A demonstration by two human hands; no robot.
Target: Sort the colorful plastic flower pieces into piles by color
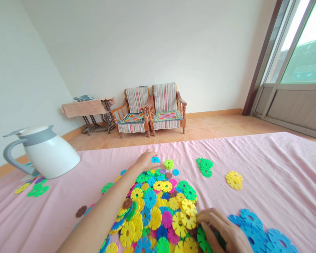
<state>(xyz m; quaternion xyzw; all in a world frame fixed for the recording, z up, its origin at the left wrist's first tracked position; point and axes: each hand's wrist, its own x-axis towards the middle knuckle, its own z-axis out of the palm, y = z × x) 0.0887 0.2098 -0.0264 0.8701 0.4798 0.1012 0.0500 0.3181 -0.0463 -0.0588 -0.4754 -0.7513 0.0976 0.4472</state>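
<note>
A heap of plastic snowflake discs [158, 207] in yellow, blue, green and pink lies on a pink tablecloth [265, 182]. My left hand [145, 160] reaches over the far side of the heap, fingers curled, with its fingertips on a blue disc [155, 159]. Next to that lies a light green disc [169, 163]. At the near right edge of the heap my right hand [222, 230] has its fingers bent, pinching at green and yellow discs [203, 236].
A white and grey jug [43, 150] stands at the left. Sorted groups lie apart: green discs [204, 166], yellow discs [234, 180], blue discs [260, 232], and green ones [37, 189] by the jug. Two striped armchairs [152, 109] and a small table stand by the far wall.
</note>
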